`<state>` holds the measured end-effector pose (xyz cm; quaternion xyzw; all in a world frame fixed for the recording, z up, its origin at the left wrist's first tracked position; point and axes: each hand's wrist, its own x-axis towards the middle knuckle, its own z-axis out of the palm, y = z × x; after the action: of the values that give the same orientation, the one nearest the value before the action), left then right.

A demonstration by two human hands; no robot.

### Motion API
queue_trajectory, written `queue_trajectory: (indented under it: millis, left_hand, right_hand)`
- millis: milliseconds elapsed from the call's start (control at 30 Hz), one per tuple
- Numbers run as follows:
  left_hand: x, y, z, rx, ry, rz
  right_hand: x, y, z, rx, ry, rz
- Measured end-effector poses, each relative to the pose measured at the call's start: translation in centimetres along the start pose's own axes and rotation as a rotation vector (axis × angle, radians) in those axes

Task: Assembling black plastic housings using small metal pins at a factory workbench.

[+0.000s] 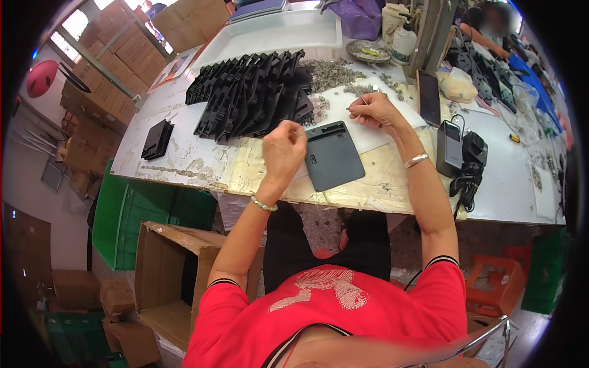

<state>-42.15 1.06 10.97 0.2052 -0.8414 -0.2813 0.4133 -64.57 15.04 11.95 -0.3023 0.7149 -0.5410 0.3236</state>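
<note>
A flat black plastic panel (pixel 334 156) lies on the table's front part, with a raised slotted strip along its far edge. Just off its left edge is my left hand (pixel 284 153), its fingers drawn together in a pinch; whatever is between them is too small to make out. My right hand (pixel 377 112) is beyond the panel's far right corner, pinching a thin metal stick-like tool (pixel 358 92). Beneath that hand is a white sheet (pixel 392 132). Loose small metal parts (pixel 331 75) are heaped just beyond it.
Rows of black plastic parts (pixel 245 98) stand stacked at the left, with a small black stack (pixel 157 140) nearer the edge. A white tray (pixel 270 38) is behind. To the right are a phone (pixel 427 98), a dark box-shaped device (pixel 450 147) and cables (pixel 467 184). A person (pixel 491 30) sits far right.
</note>
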Motion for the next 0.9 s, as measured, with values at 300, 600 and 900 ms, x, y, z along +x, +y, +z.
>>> queue_trajectory:
  millis: [300, 600, 900]
  left_hand:
    - [2.9, 2.4, 7.2, -0.208, -0.134, 0.005]
    - [3.2, 1.3, 8.4, -0.290, -0.108, -0.081]
    - [3.6, 2.9, 7.5, -0.581, -0.245, -0.135]
  right_hand:
    - [-0.4, -0.2, 0.1, 0.381, -0.076, -0.047]
    - [-0.9, -0.6, 1.5, 0.312, -0.114, -0.062]
    - [-1.2, -0.9, -0.3, 0.291, -0.199, -0.170]
